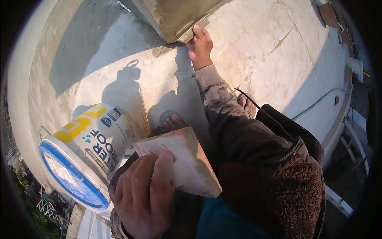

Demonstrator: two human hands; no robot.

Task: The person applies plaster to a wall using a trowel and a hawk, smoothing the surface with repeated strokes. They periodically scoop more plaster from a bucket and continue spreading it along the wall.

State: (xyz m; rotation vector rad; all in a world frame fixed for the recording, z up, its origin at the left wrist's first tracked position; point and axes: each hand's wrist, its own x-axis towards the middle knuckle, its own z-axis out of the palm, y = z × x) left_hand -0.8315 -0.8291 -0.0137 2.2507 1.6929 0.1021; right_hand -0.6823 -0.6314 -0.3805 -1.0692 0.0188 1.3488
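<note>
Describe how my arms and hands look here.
Your right hand and left hand are ungloved. The right sleeve is dark brown, wrinkled, paler and dusty-looking toward the cuff. Only a little of the left sleeve shows, at the lower edge.

Outdoor building site: sunlit concrete (266, 51), plastered block (185, 14), bucket (89, 137).

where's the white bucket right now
In the head view, the white bucket is on the left side, just left of the left hand, with straw bristles on its right.
</note>
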